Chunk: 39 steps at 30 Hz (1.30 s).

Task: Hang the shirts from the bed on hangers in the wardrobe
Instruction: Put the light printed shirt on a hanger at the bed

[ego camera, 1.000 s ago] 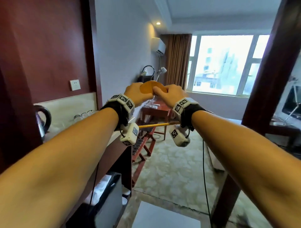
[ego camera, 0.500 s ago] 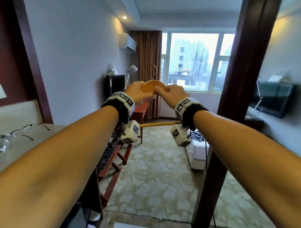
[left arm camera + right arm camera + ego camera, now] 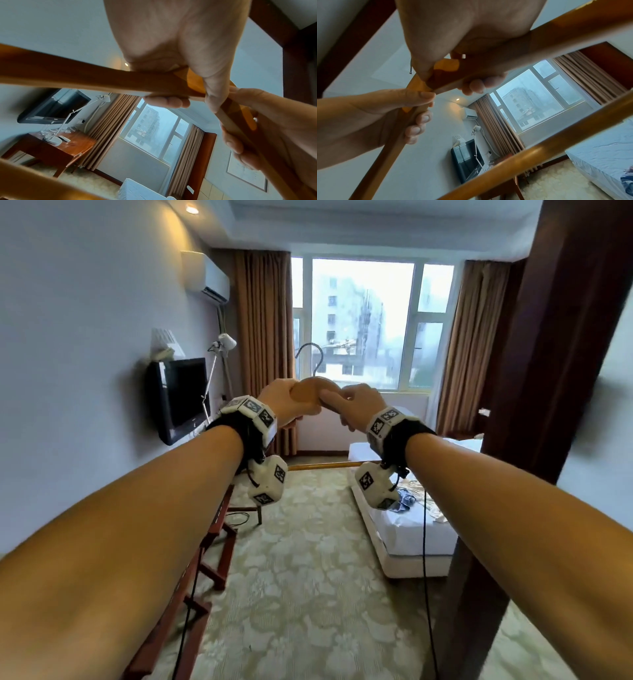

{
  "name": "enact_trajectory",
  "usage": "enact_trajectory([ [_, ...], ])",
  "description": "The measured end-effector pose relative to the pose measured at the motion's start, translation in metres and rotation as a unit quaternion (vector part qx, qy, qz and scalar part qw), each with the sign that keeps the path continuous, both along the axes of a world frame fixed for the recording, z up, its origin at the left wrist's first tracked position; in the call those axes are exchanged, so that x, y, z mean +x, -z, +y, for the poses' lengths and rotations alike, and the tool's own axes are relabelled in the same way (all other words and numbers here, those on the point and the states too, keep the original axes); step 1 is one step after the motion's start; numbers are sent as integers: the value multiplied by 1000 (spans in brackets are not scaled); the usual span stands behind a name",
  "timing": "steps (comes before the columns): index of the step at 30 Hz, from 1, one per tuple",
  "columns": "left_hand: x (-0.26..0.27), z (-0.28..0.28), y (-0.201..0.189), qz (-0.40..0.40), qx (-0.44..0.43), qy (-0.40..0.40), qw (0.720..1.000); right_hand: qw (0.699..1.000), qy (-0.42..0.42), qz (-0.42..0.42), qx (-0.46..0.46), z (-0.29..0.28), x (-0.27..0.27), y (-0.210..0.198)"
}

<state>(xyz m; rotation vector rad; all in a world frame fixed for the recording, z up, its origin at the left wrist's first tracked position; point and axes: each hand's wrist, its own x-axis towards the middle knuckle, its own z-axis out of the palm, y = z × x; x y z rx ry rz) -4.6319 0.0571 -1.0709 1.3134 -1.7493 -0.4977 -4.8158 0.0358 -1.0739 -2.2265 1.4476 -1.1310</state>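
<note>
Both grips, left hand (image 3: pixel 281 402) and right hand (image 3: pixel 359 409), clamped on bare tan wooden hanger (image 3: pixel 310 397); steel hook (image 3: pixel 310 357) may snag right-side dark doorframe (image 3: pixel 534 371) en route to white bed (image 3: pixel 411 529).

Ahead of you a wide window (image 3: pixel 363 323) sits between brown curtains (image 3: pixel 263 337). On the left wall hang a black television (image 3: pixel 181 398) and an air conditioner (image 3: pixel 205 277); a white lamp (image 3: pixel 53 139) stands on the wooden desk (image 3: pixel 56 150). Patterned carpet (image 3: pixel 308 577) covers the floor.
</note>
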Motion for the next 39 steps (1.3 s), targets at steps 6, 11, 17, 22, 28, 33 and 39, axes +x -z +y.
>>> enact_trajectory([
  [6, 11, -133, 1, -9, 2, 18, 1000, 999, -20, -17, 27, -126, 9, 2],
  [11, 7, -252, 16, -45, -1, 32, 998, 996, -56, -55, 45, -238, 11, 20],
  [17, 1, -399, 19, -30, 34, 60, 997, 993, -72, -74, 56, -392, 2, 23],
  [22, -1, -507, 9, -15, 49, 69, 996, 994, -64, -65, 53, -500, -2, 12],
  [28, -11, -631, 10, -32, 83, 101, 991, 994, -35, -68, 72, -615, -16, 18],
  [33, -29, -744, 25, -40, 86, 134, 986, 995, -16, -67, 79, -716, -34, 33],
  [39, -57, -894, 33, -56, 65, 184, 979, 991, 50, -65, 106, -846, -56, 36],
])
